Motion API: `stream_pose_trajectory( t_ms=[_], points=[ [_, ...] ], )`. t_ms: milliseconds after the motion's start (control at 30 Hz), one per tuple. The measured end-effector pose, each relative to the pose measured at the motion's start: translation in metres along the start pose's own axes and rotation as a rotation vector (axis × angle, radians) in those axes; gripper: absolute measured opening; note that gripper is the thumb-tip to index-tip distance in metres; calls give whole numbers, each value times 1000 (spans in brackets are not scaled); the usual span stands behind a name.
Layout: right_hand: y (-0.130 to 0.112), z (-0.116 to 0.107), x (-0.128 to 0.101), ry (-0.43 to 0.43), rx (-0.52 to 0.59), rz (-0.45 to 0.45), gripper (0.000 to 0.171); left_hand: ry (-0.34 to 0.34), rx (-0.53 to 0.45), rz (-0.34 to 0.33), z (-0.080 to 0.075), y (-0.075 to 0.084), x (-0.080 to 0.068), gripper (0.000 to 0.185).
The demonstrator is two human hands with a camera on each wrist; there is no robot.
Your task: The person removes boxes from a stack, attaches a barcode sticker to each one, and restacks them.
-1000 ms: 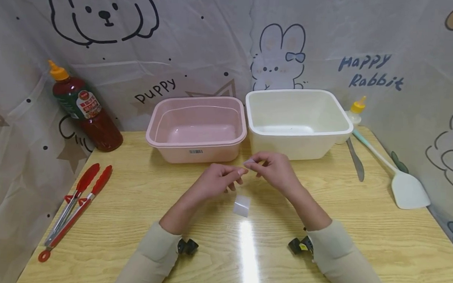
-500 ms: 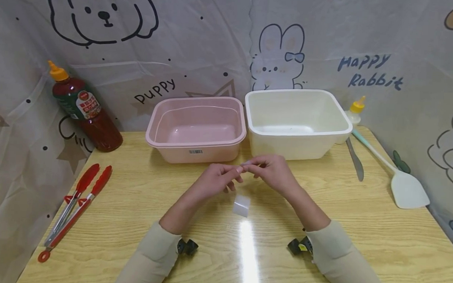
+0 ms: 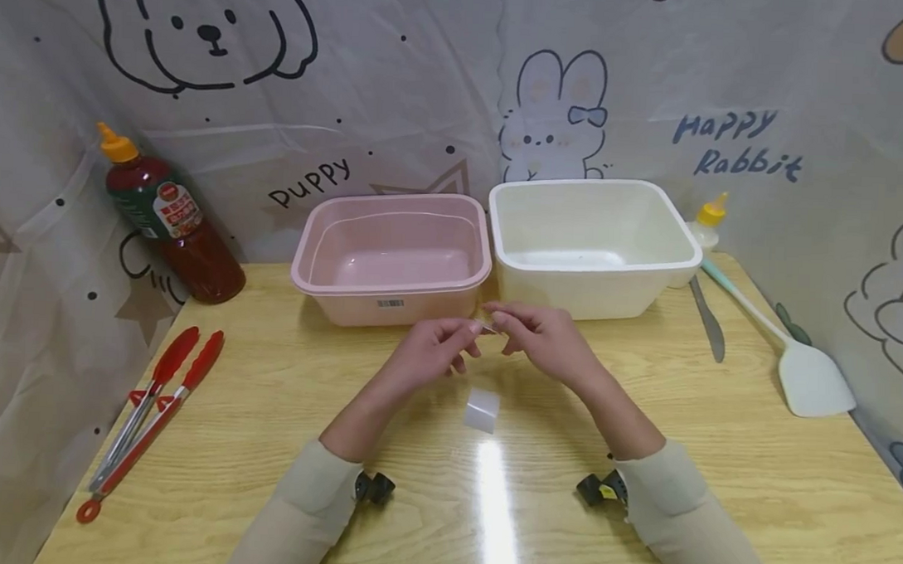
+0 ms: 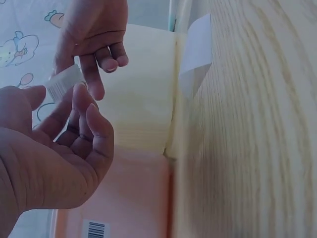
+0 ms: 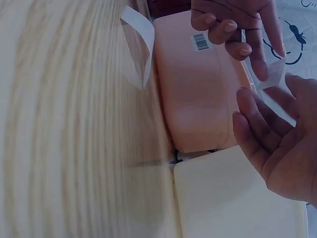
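Between my two hands is a small white barcode sticker (image 4: 66, 83), its printed bars showing in the left wrist view. My left hand (image 3: 428, 349) pinches one end between thumb and fingertips. At the other end my right hand (image 3: 548, 342) grips it with thumb and forefinger, the remaining fingers loosely bent. The hands face each other just in front of the pink basin (image 3: 368, 306) and the white basin (image 3: 578, 296). Below them on the table lies a curled piece of whitish film or paper (image 3: 481, 410), its edges lifted in the right wrist view.
Red-tipped tongs (image 3: 148, 421) lie at the left, with a red sauce bottle (image 3: 177, 223) behind them. To the right are a spatula (image 3: 814, 382), a knife (image 3: 707, 320) and a small yellow-capped bottle (image 3: 707, 224). A printed cloth (image 3: 413, 90) hangs along the back.
My right hand has come in against the left fingertips, and the sticker now spans both hands. The curled piece on the table and the basins have stayed put.
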State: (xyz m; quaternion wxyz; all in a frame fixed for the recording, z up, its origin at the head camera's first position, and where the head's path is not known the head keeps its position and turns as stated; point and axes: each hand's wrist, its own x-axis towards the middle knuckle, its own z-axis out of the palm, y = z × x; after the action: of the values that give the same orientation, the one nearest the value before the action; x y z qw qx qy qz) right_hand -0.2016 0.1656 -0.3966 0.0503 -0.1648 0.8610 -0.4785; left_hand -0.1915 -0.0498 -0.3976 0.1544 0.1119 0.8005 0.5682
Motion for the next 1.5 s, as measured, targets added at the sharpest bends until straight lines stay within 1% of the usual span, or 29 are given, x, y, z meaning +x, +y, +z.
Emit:
stream_pose_trajectory(
  t_ms=[167,267,400,467,600,833,1033,1133,1200,1267,1367,1433,1500],
  points=[
    [5,-11,-1,-8,133,84,44,-33,58,80,2,3,4,37],
    [8,-16,-3,-27,179,119,43,-37,95,116,4,6,5,37],
    [9,-20,-6,-37,210,147,37,-41,121,140,5,8,5,34],
    [10,-22,-8,-25,221,152,34,-45,133,153,6,9,6,33],
    [12,-24,-10,1,222,162,35,-63,168,181,8,10,9,34],
    [14,-29,-14,-4,227,184,39,-112,214,188,11,12,15,38],
    [13,-33,-19,54,294,148,37,-128,211,176,17,13,17,39],
    [14,-36,-20,102,310,132,36,-144,204,172,20,15,19,42],
    [15,-39,-20,140,308,126,35,-137,191,159,21,17,19,44],
    [16,-42,-20,174,304,125,34,-109,180,134,22,19,18,46],
    [22,-47,-21,210,292,121,33,-66,159,113,24,22,18,49],
    [28,-50,-23,228,275,120,31,-60,155,110,28,23,18,54],
    [35,-54,-26,241,258,120,30,-69,146,106,34,24,19,59]
  ],
)
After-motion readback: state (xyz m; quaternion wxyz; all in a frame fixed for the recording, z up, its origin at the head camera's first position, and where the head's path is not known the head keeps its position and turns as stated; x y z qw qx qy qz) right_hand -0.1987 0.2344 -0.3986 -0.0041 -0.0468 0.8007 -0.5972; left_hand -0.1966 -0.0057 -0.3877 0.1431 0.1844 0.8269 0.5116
